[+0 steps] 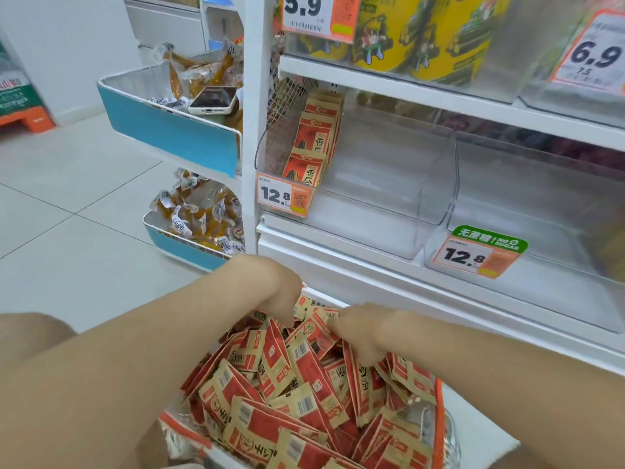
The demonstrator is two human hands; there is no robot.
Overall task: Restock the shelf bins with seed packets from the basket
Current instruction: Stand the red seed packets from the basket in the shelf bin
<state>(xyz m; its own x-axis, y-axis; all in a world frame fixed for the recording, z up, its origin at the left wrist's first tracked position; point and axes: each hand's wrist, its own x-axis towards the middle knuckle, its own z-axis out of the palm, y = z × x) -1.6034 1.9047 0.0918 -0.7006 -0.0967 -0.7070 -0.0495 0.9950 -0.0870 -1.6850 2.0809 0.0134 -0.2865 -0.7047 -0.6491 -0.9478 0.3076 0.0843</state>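
Head view looks down, close over basket point(439, 418), facing shelf point(372, 286).

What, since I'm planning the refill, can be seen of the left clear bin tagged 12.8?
The clear bin is transparent plastic with a low scooped front. It sits beside the white upright at its left, a second clear bin next to it on the right. An orange 12.8 price tag hangs on its front left corner. One row of red-and-tan seed packets stands upright along its left wall; the rest is bare.
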